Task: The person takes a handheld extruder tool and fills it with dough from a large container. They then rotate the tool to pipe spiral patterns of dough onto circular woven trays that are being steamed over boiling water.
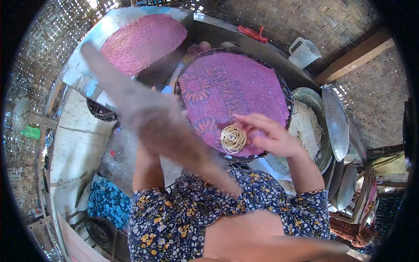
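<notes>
My left hand (163,104), blurred and mostly hidden, is around the middle of a long, brownish tool (183,144) with tapered ends; its material and exact kind are unclear. The tool slants from the upper left to my chest. My right hand (273,136) has its fingers apart, just right of a round, pale coil of thin strands (233,139), perhaps noodles. Whether the fingertips touch the coil is not clear. The coil lies near the front edge of a purple patterned cloth (248,88) spread over a round, dark woven tray (287,95).
A pink mat-like sheet (144,44) rests on a ledge at upper left. Right of the tray, a large basin (327,157) holds a pale mass (302,131), beside metal pans (335,121). A plastic jug (304,54) stands on the rear ledge, near a red bag (252,33).
</notes>
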A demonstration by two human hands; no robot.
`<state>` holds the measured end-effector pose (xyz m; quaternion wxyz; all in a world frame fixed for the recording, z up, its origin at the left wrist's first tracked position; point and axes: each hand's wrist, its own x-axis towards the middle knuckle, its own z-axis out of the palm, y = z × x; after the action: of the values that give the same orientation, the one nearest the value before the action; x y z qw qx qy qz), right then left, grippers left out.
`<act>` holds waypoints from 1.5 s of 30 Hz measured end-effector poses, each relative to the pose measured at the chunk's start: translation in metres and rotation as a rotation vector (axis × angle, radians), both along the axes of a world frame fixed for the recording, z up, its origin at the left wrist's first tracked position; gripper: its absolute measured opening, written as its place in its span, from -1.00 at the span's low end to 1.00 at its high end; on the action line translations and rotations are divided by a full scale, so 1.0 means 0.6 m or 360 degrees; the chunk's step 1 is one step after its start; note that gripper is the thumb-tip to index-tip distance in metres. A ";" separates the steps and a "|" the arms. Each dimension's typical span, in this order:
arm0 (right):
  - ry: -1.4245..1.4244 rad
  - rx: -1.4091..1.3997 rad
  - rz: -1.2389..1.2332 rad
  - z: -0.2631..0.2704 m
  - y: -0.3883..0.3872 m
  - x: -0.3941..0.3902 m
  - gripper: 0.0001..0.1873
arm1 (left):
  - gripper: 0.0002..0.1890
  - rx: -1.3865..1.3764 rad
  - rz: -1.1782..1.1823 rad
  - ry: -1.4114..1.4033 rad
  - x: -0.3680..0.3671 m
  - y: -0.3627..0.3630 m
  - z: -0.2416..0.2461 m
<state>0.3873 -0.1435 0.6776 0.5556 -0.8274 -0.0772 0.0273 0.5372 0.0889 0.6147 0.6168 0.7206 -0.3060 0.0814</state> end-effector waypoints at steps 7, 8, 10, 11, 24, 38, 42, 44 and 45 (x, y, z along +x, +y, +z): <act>0.0672 0.0546 -0.0054 0.017 -0.002 -0.016 -0.12 | -0.46 0.0168 -0.0745 0.0026 0.027 -0.096 0.067; 0.0672 0.0633 -0.0093 0.014 -0.012 -0.026 -0.09 | -0.40 -0.0444 -0.1190 0.0478 0.057 -0.108 0.064; 0.0795 0.0732 -0.0028 0.019 -0.021 -0.038 -0.10 | -0.26 -0.1316 -0.1698 0.1188 0.096 -0.109 0.095; 0.0915 0.0830 -0.0006 0.023 -0.026 -0.041 -0.10 | -0.18 -0.1573 -0.1803 0.1457 0.106 -0.110 0.128; 0.1251 0.0462 -0.0067 0.042 -0.048 0.017 -0.33 | -0.34 -0.2213 -0.1927 0.1531 0.162 -0.137 -0.001; 0.0979 -0.0083 -0.0230 0.103 -0.047 -0.006 -0.40 | -0.38 -0.2251 -0.1712 0.1421 0.131 -0.119 0.048; 0.0887 -0.0180 -0.0153 0.105 -0.036 0.007 -0.36 | -0.53 -0.2195 -0.1672 0.1285 0.138 -0.095 0.099; 0.0936 -0.0112 -0.0144 0.120 -0.014 0.004 -0.37 | -0.54 -0.2155 -0.1655 0.1259 0.128 -0.075 0.100; 0.0994 -0.0058 -0.0131 0.126 -0.006 -0.002 -0.38 | -0.54 -0.2136 -0.1684 0.1234 0.121 -0.071 0.100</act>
<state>0.3862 -0.1472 0.7534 0.5381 -0.7914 0.1313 0.2588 0.6098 0.0463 0.6746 0.9193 -0.0419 -0.2560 -0.2960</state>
